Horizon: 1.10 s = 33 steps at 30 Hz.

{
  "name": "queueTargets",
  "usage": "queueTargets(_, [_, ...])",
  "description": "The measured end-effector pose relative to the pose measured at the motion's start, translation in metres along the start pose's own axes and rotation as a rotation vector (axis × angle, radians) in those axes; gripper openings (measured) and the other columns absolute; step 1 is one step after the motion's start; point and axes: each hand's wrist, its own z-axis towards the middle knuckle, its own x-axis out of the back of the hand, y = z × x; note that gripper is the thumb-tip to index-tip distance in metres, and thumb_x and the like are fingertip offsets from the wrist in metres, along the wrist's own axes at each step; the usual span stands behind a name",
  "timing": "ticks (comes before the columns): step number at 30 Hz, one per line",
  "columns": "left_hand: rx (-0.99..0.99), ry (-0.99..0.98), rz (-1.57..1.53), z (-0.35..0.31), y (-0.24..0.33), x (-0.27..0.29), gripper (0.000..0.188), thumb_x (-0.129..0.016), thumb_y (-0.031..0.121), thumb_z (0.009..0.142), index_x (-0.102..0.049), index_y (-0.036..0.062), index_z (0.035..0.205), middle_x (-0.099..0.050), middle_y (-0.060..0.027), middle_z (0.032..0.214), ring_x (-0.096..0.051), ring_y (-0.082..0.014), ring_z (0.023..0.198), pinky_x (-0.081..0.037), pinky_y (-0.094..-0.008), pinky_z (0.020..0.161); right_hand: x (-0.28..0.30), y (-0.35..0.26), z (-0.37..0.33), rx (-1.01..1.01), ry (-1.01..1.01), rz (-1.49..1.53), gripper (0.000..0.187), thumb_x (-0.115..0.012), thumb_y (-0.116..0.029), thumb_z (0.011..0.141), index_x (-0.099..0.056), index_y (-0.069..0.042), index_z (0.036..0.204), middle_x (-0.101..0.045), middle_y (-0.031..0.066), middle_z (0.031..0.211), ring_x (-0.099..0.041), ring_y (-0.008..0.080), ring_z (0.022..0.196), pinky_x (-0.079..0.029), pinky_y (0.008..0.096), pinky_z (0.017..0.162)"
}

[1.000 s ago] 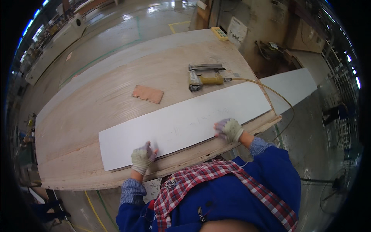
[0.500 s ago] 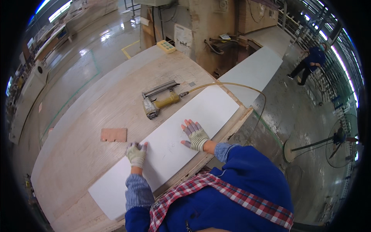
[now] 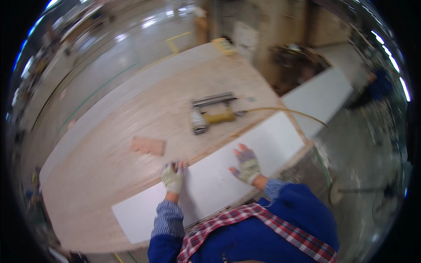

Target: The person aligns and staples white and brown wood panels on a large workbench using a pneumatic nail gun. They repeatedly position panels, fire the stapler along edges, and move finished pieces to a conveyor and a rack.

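Observation:
A long white panel (image 3: pixel 210 186) lies along the near side of the wooden table. My right hand (image 3: pixel 247 168), in a fingerless striped glove, rests flat on the panel with its fingers spread. At the panel's far edge is my left hand (image 3: pixel 173 179), gloved alike; its fingers bend over that edge and stand apart, slightly blurred. Beyond the left hand lies a small pinkish notched piece (image 3: pixel 149 146). A nail gun (image 3: pixel 215 115) with a yellow grip lies on the table beyond the panel, touched by neither hand.
The wooden table (image 3: pixel 101 175) has a curved far edge. A yellow air hose (image 3: pixel 302 113) runs from the nail gun off to the right. Another pale panel (image 3: pixel 320 98) extends past the table's right side. A yellow box (image 3: pixel 224 46) sits at the far corner. A blurred person (image 3: pixel 377 87) is at right.
The view has swung, shifting the scene toward the right, with blur. The white panel has slid toward me, baring a brown strip along its far edge. Both hands have stayed on it.

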Motion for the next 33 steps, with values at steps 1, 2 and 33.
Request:
queueTargets(1, [-0.015,0.040,0.006,0.020,-0.001,-0.003,0.032,-0.066,0.034,0.078,-0.061,0.0075,0.095,-0.058,-0.0144,0.098,-0.054,-0.0340,0.095,-0.041,-0.0468,0.084,0.004,0.004,-0.004,-0.026,0.057,0.007,0.078,-0.060,-0.047,0.080,-0.032,-0.003,0.137,-0.023,0.0256,0.147,-0.023,0.0417,0.136,-0.017,0.0567,0.109])
queueTargets(2, [-0.052,0.083,0.113,0.041,-0.015,0.005,0.032,-0.065,0.031,0.078,-0.060,0.0080,0.100,-0.056,-0.0154,0.107,-0.052,-0.0344,0.102,-0.040,-0.0473,0.087,0.002,0.003,-0.003,0.001,0.023,-0.004,0.077,-0.061,-0.046,0.079,-0.033,-0.003,0.137,-0.024,0.0254,0.146,-0.025,0.0416,0.135,-0.018,0.0566,0.109])
queueTargets(33, [-0.039,0.215,0.634,-0.181,-0.140,0.123,0.011,-0.053,0.012,0.079,-0.056,0.0021,0.085,-0.059,-0.0198,0.109,-0.059,-0.0298,0.091,-0.049,-0.0414,0.070,0.066,0.017,0.194,-0.075,-0.571,-0.285,0.041,-0.065,-0.014,0.071,-0.059,0.002,0.108,-0.065,0.0238,0.095,-0.064,0.0384,0.092,-0.049,0.0402,0.078])
